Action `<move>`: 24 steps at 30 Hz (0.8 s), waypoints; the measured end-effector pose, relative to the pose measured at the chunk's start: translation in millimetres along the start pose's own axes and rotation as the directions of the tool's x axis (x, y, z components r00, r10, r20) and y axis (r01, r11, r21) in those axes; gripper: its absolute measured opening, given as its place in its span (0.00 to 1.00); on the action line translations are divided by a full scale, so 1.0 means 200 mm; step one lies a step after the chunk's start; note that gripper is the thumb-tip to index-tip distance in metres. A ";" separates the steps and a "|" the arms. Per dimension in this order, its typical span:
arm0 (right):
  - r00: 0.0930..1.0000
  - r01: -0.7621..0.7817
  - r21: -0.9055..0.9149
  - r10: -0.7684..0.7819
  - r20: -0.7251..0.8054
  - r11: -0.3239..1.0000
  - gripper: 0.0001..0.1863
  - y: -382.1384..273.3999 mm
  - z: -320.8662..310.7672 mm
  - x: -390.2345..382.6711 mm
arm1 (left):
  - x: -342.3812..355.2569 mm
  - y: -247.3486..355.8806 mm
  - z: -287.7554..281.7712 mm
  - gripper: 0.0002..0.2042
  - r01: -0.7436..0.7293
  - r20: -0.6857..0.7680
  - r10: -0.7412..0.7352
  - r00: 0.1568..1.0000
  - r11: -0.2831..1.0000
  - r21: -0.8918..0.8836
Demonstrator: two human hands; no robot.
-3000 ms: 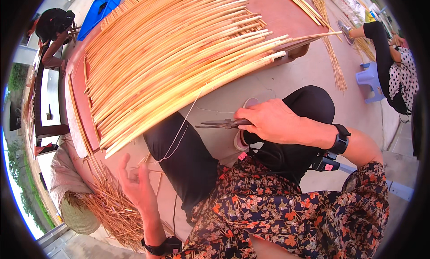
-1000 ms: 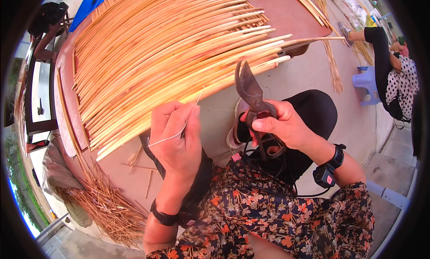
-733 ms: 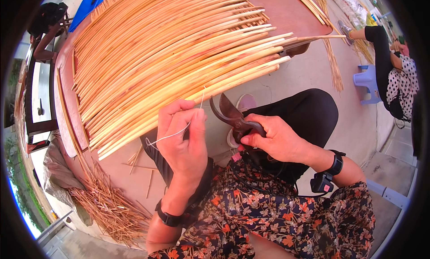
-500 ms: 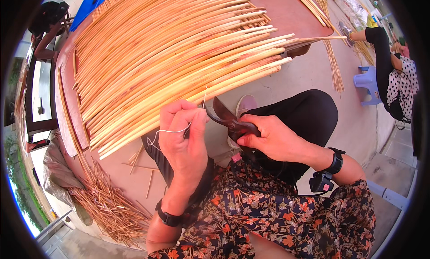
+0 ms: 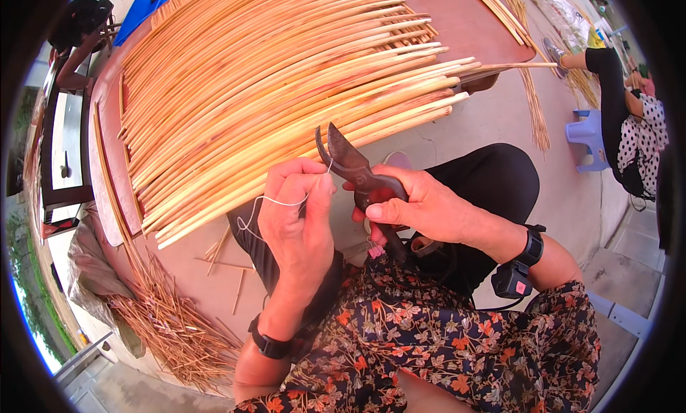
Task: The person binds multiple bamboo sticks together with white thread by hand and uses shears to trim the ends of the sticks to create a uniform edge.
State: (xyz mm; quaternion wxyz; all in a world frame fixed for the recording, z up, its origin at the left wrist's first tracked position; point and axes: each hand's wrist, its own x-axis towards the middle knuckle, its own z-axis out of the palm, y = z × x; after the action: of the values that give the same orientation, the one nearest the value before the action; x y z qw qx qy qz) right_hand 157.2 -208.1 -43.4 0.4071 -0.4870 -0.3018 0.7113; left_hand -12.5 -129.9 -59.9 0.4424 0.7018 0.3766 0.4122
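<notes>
My left hand (image 5: 293, 224) pinches a thin white string (image 5: 276, 202) between thumb and finger; a loose loop dangles to its left. My right hand (image 5: 421, 209) grips dark metal pruning shears (image 5: 350, 166), blades parted and raised beside the left fingertips, at the short upright length of string. Whether the blades touch the string I cannot tell. Just beyond both hands lies a broad layer of long pale-tan sticks (image 5: 279, 98), their lighter ends jutting to the right.
The sticks rest on a pink table (image 5: 468, 23). Dry straw (image 5: 168, 331) and a crumpled sack (image 5: 107, 266) lie at lower left, a blue tray (image 5: 143, 13) at top left. Co-workers sit left (image 5: 78, 45) and right (image 5: 636, 134), near a plastic stool (image 5: 586, 138). My knees are below.
My left hand has risen from lower left and closed on the string. My right hand has lifted the shears, swinging their blades upward, then leftward to the string by my left fingertips.
</notes>
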 end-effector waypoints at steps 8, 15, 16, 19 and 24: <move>1.000 -0.002 -0.006 0.002 -0.003 1.000 0.19 0.02 -0.01 0.01 | 0.01 -0.01 -0.01 0.07 0.062 -0.004 -0.064 0.998 0.986 -0.153; 1.000 -0.018 0.082 0.018 0.012 0.996 0.19 0.03 -0.03 0.01 | 0.01 -0.03 -0.02 0.07 0.122 -0.009 -0.135 0.991 0.922 -0.369; 1.000 -0.017 0.081 0.016 0.011 0.997 0.19 0.03 -0.02 0.01 | 0.02 -0.02 -0.02 0.07 0.120 -0.009 -0.132 0.991 0.921 -0.370; 0.992 0.122 -0.145 -0.126 -0.019 0.982 0.17 0.04 0.00 0.01 | 0.03 0.01 -0.02 0.07 0.194 0.006 -0.223 0.975 0.834 -0.517; 0.992 0.099 -0.094 -0.106 -0.071 0.991 0.16 0.03 0.00 0.01 | 0.04 -0.01 -0.01 0.11 0.220 0.111 -0.211 0.971 0.617 -0.755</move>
State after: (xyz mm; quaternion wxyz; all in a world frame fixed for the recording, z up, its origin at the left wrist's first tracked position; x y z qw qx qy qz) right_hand 155.0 -208.8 -50.6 0.4318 -0.5156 -0.3424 0.6561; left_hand -12.1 -121.2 -59.0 0.7446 0.4021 0.2467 0.4722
